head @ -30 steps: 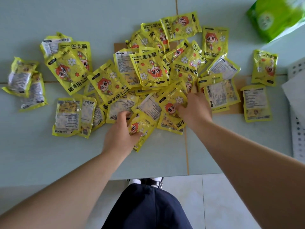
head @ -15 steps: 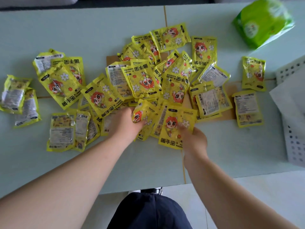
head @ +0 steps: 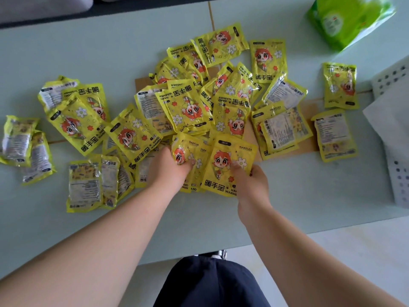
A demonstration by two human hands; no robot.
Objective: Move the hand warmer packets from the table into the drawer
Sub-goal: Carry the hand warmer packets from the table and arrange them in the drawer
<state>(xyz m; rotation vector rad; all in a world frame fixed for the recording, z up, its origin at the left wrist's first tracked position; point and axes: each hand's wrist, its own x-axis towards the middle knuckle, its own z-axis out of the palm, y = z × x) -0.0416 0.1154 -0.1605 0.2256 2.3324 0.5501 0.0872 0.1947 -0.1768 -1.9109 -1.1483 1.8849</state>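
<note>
Hand warmer packets [head: 190,107] heaped across pale green table [head: 88,36], centre out to 9 and 3 o'clock. Head view: left hand [head: 171,168] curled round bunched packet [head: 182,151] at heap's 6 o'clock edge. Right hand [head: 252,182] pinches flat upright packet [head: 225,165] just beside, thumb on its face. Green bag [head: 345,18] at 1 o'clock; white perforated bin [head: 396,89] at 3 o'clock. Drawer unseen.

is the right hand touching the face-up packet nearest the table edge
Touching. The head view shows the right hand with its fingers lying over the lower right part of the face-up packet, overlapping its printed front with no gap between them.
</note>
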